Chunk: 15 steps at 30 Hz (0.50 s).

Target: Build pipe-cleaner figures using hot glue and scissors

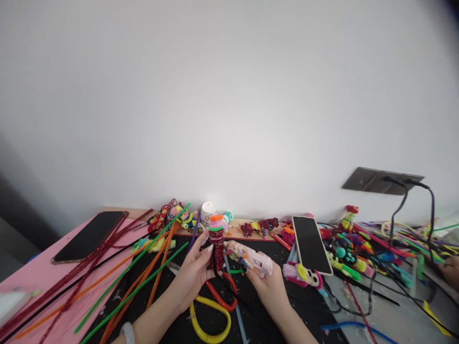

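Note:
My left hand (192,274) is closed round a small upright figure (216,241) wound from dark red pipe cleaner, topped with green, orange and pink rings. My right hand (269,286) grips a pale pink glue gun (251,258) decorated with coloured bits, its nozzle pointing left at the figure's middle. Both hands hover over a black mat (172,306). Just below them lie a red loop (222,296) and a yellow loop (210,322) of pipe cleaner.
Long green, orange and red pipe cleaners (136,282) fan out to the left. A dark phone (89,235) lies on the pink surface, another phone (311,244) right of centre. Finished craft pieces (344,253) and cables (401,205) crowd the right. Another person's hand (452,270) is at the right edge.

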{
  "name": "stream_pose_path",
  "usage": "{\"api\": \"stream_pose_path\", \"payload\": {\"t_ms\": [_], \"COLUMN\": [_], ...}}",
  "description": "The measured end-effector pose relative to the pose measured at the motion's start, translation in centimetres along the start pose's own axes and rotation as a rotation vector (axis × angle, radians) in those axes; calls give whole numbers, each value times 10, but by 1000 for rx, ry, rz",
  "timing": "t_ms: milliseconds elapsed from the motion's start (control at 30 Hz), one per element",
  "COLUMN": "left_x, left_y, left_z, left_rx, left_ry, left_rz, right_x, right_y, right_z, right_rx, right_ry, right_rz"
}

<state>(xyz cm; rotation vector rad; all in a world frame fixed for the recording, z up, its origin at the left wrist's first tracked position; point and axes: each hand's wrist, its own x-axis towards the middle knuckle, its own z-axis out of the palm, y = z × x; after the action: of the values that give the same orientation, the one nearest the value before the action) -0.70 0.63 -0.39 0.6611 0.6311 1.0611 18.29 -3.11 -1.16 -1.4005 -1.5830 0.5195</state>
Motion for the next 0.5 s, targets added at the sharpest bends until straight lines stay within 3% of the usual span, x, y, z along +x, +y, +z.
{"api": "stream_pose_path", "payload": {"t_ms": [500], "left_x": [0], "left_y": [2], "left_z": [2], "left_rx": [7], "left_ry": [20], "left_rz": [7], "right_x": [5], "right_y": [7], "right_z": [-6], "right_rx": [-251], "right_ry": [76], "right_rz": [17]}}
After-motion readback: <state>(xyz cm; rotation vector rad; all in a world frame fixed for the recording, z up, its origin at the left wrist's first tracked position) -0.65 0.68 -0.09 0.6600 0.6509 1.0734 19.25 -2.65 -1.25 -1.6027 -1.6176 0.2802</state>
